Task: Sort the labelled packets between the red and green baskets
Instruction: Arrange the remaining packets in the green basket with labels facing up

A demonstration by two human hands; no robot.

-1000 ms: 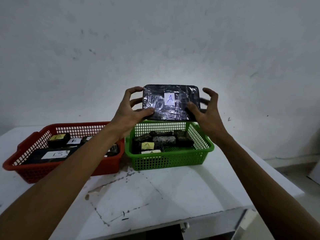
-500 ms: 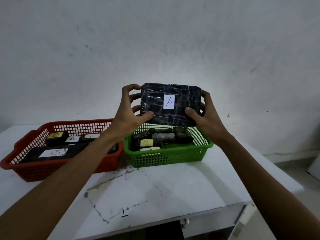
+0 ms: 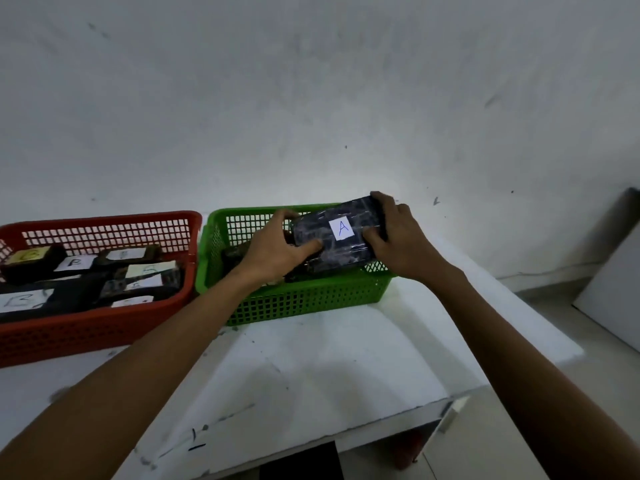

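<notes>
Fingers (image 3: 285,215) of left hand (image 3: 273,252) and right hand (image 3: 403,237) clasp A packet (image 3: 330,252).

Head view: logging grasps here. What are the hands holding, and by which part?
The black packet labelled A, gripped at its short ends: left hand on the left end, right hand on the right, over the green basket.

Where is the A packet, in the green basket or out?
Partly in: the A packet lies tilted inside the green basket, left hand and right hand gripping it.
</notes>
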